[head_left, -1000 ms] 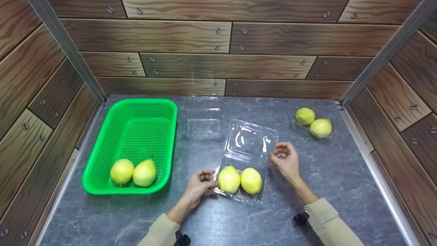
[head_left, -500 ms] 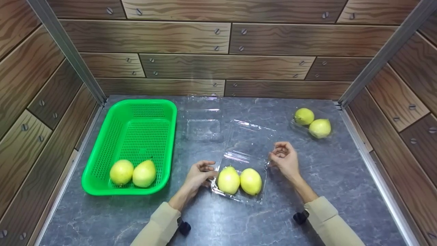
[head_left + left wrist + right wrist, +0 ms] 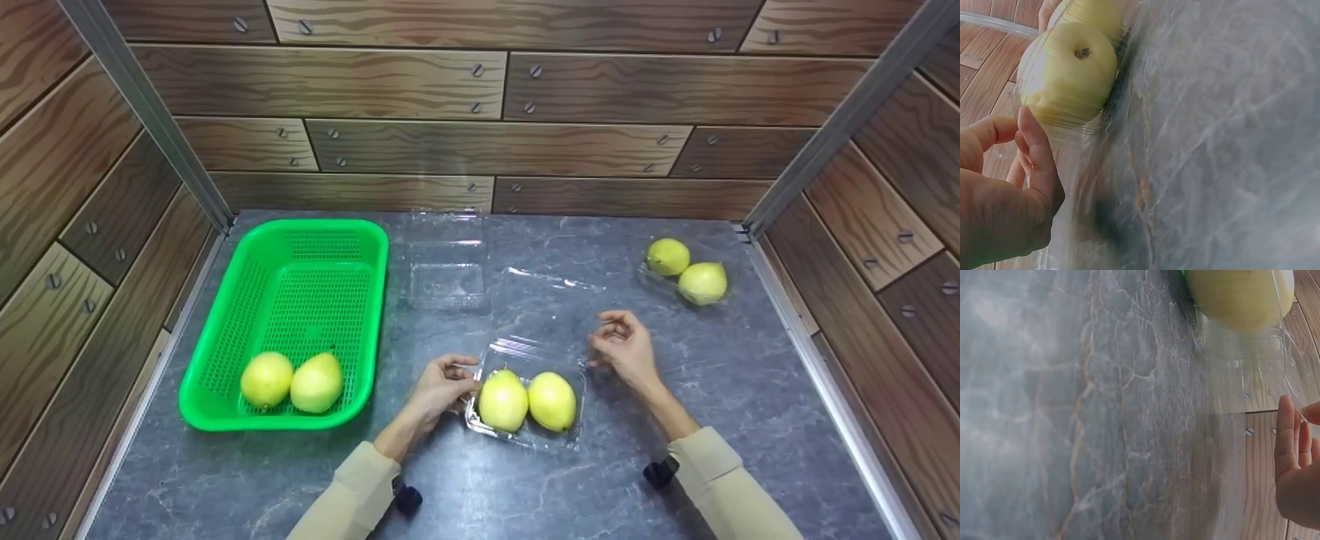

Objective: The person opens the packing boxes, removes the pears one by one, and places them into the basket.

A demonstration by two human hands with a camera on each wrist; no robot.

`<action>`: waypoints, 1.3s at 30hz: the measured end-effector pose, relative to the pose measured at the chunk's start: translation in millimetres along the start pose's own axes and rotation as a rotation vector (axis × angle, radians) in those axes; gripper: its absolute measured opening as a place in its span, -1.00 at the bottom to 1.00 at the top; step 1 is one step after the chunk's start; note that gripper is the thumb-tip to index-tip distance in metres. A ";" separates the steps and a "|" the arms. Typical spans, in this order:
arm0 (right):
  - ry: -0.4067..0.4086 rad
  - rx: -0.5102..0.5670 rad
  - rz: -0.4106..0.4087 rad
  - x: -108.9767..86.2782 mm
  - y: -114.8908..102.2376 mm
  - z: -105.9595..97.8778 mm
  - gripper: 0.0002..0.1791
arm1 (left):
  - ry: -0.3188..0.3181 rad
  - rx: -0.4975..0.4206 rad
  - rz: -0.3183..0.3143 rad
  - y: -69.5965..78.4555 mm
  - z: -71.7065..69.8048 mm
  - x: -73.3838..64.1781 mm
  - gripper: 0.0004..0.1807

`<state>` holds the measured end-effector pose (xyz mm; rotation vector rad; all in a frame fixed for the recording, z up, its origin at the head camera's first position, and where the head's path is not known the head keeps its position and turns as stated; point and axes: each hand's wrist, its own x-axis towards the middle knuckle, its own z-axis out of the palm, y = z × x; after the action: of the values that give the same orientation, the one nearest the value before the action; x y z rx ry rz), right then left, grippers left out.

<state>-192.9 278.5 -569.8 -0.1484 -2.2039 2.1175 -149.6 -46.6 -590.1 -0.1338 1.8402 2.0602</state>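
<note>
A clear plastic clamshell container point(image 3: 525, 439) lies with its lid folded back, and two yellow-green pears point(image 3: 503, 400) sit side by side in its base. My left hand point(image 3: 441, 386) pinches the base's left rim between thumb and fingers; the left wrist view shows the thumb and index finger at that edge, beside a pear point(image 3: 1067, 73). At the container's right side, near the hinge and lid, my right hand point(image 3: 624, 346) pinches a thin transparent edge. In the right wrist view this plastic edge runs past a pear point(image 3: 1241, 298) down to the fingertips.
On the left stands a green basket point(image 3: 379, 300) with two pears point(image 3: 317, 382) at its near end. Another clear clamshell point(image 3: 448, 281) lies opened behind the hands. At the far right, two pears point(image 3: 703, 283) sit in a clear container. Wood-patterned walls point(image 3: 420, 142) enclose the grey table.
My left hand has shifted slightly up along the container's left rim. Bright reflections on the lid have faded, and its far edge shows slightly lower. The right hand has barely moved.
</note>
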 end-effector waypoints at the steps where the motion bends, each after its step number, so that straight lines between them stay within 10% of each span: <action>1: -0.004 -0.005 0.015 0.5 -0.3 0.0 -0.53 | 0.002 -0.006 -0.006 -0.3 0.6 -1.6 -0.48; 39: -0.143 -0.127 0.232 -1.2 12.7 12.0 -0.44 | -0.038 -0.110 -0.046 -23.3 7.0 -53.9 -0.51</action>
<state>-193.0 267.0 -582.9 -0.2822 -2.5170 2.1620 -90.7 -49.3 -594.0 -0.1627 1.6865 2.1173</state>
